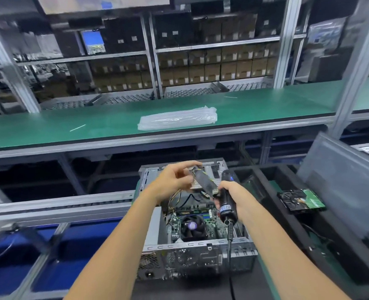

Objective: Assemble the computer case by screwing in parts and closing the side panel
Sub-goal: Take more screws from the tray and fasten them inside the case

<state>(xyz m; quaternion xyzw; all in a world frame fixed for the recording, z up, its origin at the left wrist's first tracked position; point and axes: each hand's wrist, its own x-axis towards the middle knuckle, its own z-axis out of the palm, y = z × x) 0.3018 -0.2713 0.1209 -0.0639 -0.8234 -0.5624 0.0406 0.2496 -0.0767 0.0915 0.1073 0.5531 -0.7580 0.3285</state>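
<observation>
The open computer case (197, 241) lay with its top side uncovered, so access from above was free over the fan (193, 228) and motherboard. Both hands hovered above its far half: the left hand (170, 182) and the right hand (231, 199), which gripped an electric screwdriver (228, 200) whose cord (230, 252) hung across the case's near wall. A grey panel (339, 176) stood tilted at the right, beside a loose hard drive (301, 199).

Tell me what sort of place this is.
Probably a computer assembly line in a factory: an open case sits at a workstation, green benches run past it, and racks of boxes fill the background.
</observation>
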